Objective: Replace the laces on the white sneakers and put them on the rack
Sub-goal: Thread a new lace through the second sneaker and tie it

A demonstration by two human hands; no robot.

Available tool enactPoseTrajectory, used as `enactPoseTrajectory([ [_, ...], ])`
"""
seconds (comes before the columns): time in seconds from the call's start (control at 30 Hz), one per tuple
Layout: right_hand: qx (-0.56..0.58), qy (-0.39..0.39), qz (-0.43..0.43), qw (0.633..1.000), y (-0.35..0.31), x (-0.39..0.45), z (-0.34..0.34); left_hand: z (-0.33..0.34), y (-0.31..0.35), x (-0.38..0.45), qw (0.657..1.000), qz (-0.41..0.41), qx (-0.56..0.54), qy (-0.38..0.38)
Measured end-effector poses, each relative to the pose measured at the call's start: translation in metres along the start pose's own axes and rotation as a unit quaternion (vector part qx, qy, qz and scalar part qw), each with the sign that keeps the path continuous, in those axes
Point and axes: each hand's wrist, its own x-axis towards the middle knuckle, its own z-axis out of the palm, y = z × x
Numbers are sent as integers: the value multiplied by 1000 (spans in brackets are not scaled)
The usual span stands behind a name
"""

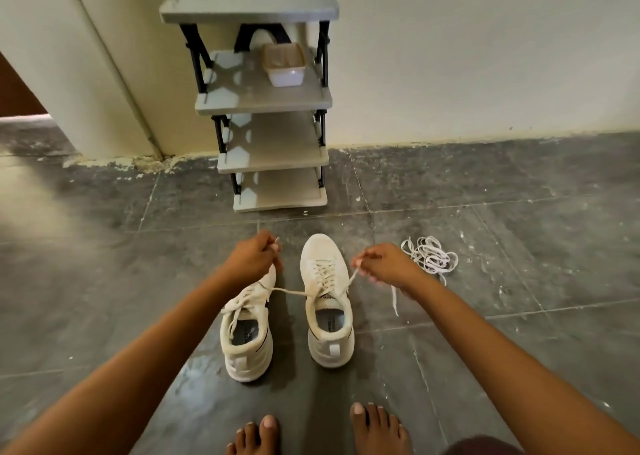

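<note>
Two lace ends [290, 292] of right sneaker [327, 302] drawn taut, left hand [254, 255] fingers pinching one, right hand [388, 264] fingers the other

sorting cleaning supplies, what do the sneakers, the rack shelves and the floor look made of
Sneakers: off-white matte upper, probably leather or synthetic; hard to tell which. Rack shelves: pale grey, smooth, faintly glossy, likely plastic, on black struts. Floor: dark grey tiles with visible joints, slight sheen, stone or ceramic.

Plastic container [284, 64] against cream wall [485, 56]
</note>
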Motion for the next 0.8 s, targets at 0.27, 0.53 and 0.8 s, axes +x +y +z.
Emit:
enactPoseTrajectory([
  [0.27,193,-47,-62,978,-86,-32,-27,-22,85,-9,987,73,-108,90],
  [0.53,110,86,-163,977,-71,-34,-12,-9,96,-28,978,109,-102,148],
  [0.8,57,198,-223,953,-72,-34,2,-4,97,-37,967,111,-153,173],
])
